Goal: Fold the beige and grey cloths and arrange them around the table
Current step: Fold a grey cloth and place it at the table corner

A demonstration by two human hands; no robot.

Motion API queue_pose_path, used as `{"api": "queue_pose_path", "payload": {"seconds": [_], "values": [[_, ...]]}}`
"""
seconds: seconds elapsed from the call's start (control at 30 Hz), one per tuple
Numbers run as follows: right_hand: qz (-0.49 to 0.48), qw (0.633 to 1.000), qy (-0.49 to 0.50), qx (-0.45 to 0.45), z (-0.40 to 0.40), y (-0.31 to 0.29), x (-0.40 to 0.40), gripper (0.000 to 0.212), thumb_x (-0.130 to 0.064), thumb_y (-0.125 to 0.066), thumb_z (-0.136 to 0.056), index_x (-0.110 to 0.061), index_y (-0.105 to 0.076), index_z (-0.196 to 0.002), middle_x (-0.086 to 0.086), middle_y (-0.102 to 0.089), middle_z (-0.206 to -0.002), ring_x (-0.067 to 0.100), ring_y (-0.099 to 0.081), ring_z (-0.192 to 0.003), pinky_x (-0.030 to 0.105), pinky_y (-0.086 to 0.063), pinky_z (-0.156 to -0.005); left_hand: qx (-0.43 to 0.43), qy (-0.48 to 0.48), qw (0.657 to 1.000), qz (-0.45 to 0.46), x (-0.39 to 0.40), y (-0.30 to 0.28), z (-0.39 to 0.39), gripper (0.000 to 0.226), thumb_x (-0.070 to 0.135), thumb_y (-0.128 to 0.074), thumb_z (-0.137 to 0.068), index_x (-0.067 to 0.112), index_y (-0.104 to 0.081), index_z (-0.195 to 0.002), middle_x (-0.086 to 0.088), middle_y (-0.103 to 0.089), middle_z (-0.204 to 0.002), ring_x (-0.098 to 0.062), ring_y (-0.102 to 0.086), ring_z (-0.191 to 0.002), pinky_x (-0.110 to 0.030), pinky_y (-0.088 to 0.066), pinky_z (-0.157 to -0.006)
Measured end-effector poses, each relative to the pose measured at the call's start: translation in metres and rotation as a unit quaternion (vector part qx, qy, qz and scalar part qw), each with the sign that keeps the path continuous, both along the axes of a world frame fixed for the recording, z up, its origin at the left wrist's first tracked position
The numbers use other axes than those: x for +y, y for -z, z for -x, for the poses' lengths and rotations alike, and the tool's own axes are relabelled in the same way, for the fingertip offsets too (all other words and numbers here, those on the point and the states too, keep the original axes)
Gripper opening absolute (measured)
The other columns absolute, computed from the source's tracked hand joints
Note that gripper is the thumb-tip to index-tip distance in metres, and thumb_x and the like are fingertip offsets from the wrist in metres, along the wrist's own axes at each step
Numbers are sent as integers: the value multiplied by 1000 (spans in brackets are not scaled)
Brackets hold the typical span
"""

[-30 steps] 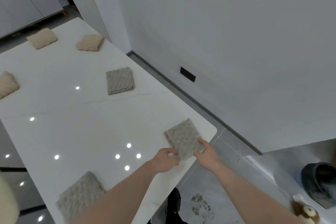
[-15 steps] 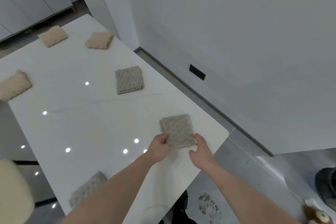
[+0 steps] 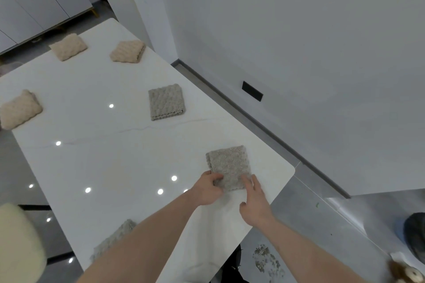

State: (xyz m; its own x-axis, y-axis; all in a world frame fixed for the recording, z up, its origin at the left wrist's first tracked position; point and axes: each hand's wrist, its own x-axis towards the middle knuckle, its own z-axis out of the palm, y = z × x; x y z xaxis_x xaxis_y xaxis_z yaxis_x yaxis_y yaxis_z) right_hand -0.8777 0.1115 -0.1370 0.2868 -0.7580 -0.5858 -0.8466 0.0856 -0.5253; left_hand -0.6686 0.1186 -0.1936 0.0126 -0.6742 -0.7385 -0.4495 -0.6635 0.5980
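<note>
Folded grey bubble-textured cloth lies flat near the right corner of the glossy white rectangular table, close to the long edge that faces the wall. The left hand pinches its near left corner, thumb on top and fingers curled at the hem; the right hand rests at its near right corner with fingers fairly straight and together, touching the fabric's edge. A second folded grey cloth sits farther along the same side, and a third grey cloth lies at the near edge, partly hidden by the left forearm. Three folded beige quilted cloths sit around the far end. The tabletop reflects round ceiling lights and has rounded corners. A grey tiled floor strip separates the table from the plain white wall. A cream cushioned chair stands at lower left.
</note>
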Motion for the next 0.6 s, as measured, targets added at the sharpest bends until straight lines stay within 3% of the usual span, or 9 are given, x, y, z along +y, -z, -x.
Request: {"api": "queue_pose_path", "payload": {"seconds": [0.07,0.1,0.13,0.2,0.23,0.33,0.4,0.5,0.6], "values": [[-10,999,-43,21,-2,2,-9,81,-6,-49,-89,-28,-14,-160,2,4,-168,29,-18,-151,33,-29,-117,4,25,1000,-1,-4,-2,0,71,46,-54,-57,31,-66,-126,2,-46,-140,-20,-56,-123,-35,-55,-99],[-14,998,-58,28,-3,3,-15,81,-5,-48,-89,-25,-15,-160,2,4,-168,30,-18,-151,33,-28,-118,-1,40,999,-3,-6,-22,3,68,42,-55,-61,28,-66,-126,0,-48,-137,-21,-58,-119,-30,-57,-93],[-17,997,-67,33,-3,2,-21,81,-4,-46,-88,-23,-14,-160,2,5,-168,30,-18,-151,34,-27,-119,1,40,999,7,-9,-59,9,61,33,-58,-69,22,-64,-128,-2,-51,-133,-20,-59,-111,-22,-57,-83],[-16,996,-78,44,-3,0,-36,83,-1,-44,-87,-20,-12,-161,1,8,-168,29,-20,-151,35,-27,-119,10,54,998,9,-14,-72,12,51,8,-61,-85,16,-56,-135,3,-53,-123,-18,-58,-104,-16,-51,-70],[-13,996,-80,49,-3,-2,-42,83,-1,-44,-86,-19,-11,-161,1,9,-168,29,-21,-150,35,-27,-119,12,50,999,13,-16,-76,13,54,5,-62,-89,21,-50,-139,7,-51,-120,-17,-56,-106,-17,-49,-73],[-6,996,-74,45,0,-6,-53,82,-2,-44,-87,-22,-14,-160,-2,10,-168,29,-23,-150,34,-29,-118,-65,43,996,43,-13,-75,11,65,27,-66,-86,31,-40,-145,5,-46,-127,-19,-54,-113,-28,-49,-95],[8,999,-39,24,4,-8,-50,78,-5,-47,-89,-26,-19,-159,-6,9,-167,27,-21,-150,35,-32,-116,-133,51,988,62,-10,-74,9,65,28,-60,-86,32,-37,-147,-1,-40,-132,-25,-56,-110,-37,-53,-92],[53,998,21,-1,12,-8,-35,73,-11,-51,-93,-35,-22,-156,-10,6,-167,23,-21,-149,36,-40,-109,-211,103,964,127,-10,-74,5,62,20,-56,-86,30,-37,-144,0,-24,-146,-26,-43,-125,-37,-52,-84],[51,998,7,21,17,-2,-17,77,-15,-53,-93,-39,-17,-156,-6,5,-167,26,-20,-148,36,-41,-108,-221,162,949,155,-20,-72,-3,67,21,-58,-83,32,-35,-145,-1,-7,-163,-30,-25,-144,-42,-48,-98]]}}
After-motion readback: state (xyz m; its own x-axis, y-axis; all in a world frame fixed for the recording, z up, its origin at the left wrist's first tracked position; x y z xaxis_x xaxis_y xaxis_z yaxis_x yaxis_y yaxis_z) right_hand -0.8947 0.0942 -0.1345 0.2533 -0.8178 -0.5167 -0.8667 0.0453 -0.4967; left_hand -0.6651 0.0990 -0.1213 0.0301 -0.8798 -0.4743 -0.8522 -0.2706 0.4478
